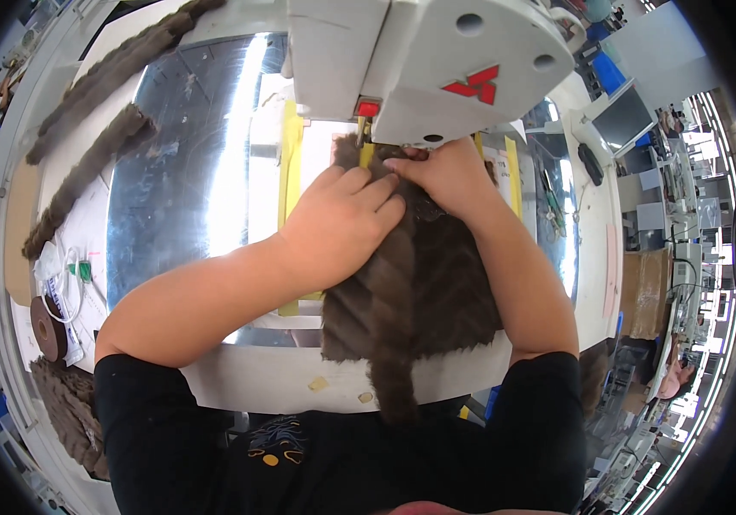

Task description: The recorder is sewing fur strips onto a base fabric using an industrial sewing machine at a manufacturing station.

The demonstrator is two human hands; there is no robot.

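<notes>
Under the white sewing machine head (433, 60) lies a brown fur panel (450, 309), with a long fur strip (394, 343) running over it past the table's front edge. My left hand (346, 215) rests on the strip with bent fingers gripping the fur just before the presser foot (366, 129). My right hand (445, 176) is closed on the fur at the right of the foot, thumb pointing left and fingertips partly hidden by fur and machine. Yellow tape strips (511, 172) edge the sewing area on the metal plate (170, 232).
Two loose fur strips (76, 189) lie at left, with a brown roll (48, 330), white cord and more fur (63, 403) below. Small tools (554, 202) and a dark object (590, 163) lie at right, near a monitor (621, 116) and cardboard box (645, 296). Other people are distant at both rims.
</notes>
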